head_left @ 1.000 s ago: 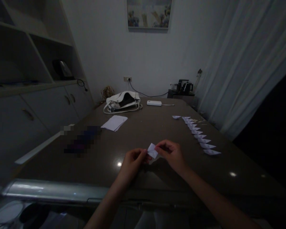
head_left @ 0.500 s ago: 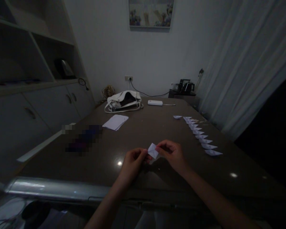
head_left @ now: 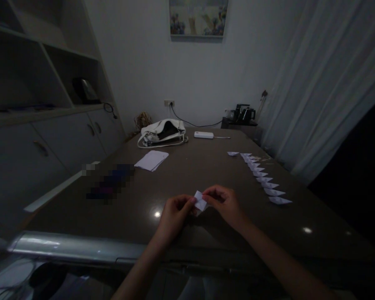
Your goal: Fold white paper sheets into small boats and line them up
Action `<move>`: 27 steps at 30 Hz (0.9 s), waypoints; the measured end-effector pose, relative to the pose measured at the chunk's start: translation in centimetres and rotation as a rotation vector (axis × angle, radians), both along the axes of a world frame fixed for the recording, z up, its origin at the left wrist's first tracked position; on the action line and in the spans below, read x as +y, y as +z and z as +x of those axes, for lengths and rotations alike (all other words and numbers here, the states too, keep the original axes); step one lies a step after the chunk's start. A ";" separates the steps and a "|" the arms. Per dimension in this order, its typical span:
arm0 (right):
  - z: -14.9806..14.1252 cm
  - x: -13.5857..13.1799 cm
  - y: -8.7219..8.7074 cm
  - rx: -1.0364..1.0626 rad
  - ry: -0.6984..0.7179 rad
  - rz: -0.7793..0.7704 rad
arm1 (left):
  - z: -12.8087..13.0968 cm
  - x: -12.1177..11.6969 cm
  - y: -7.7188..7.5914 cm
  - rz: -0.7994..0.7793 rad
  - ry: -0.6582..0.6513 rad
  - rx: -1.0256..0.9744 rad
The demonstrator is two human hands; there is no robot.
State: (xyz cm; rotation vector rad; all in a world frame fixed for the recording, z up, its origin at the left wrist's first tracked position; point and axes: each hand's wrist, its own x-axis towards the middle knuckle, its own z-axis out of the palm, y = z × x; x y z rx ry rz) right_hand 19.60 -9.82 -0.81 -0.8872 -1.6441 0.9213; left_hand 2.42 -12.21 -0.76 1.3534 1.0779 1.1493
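Note:
A small folded piece of white paper (head_left: pixel 200 201) is held between my two hands above the near part of the brown table (head_left: pixel 187 175). My left hand (head_left: pixel 176 212) pinches its left side with thumb and fingers. On the right side, my right hand (head_left: pixel 222 202) grips it between thumb and fingertips. Several folded paper boats (head_left: pixel 266 185) stand in a row to the right, with one boat (head_left: pixel 233 153) set apart at the far end. Left of centre lies a stack of white paper sheets (head_left: pixel 151 160).
A white handbag (head_left: pixel 162 132) sits at the back of the table, beside a white power bank (head_left: pixel 203 135) with a short cable. At the left, a blurred dark patch (head_left: pixel 111 183) hides something. A black kettle (head_left: pixel 246 114) stands on a side cabinet beyond.
The folded paper has tipped and moved slightly lower between my fingers, and my right hand's fingertips have shifted a little left on it. The rest stays in place.

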 end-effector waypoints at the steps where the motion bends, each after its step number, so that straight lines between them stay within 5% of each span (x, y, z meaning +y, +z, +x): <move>1: 0.0 0.0 0.0 0.009 0.003 -0.018 | 0.0 0.0 0.1 -0.001 0.015 -0.009; 27: 0.0 -0.4 0.4 -0.177 -0.031 0.033 | 0.4 -0.2 0.0 0.019 -0.008 -0.007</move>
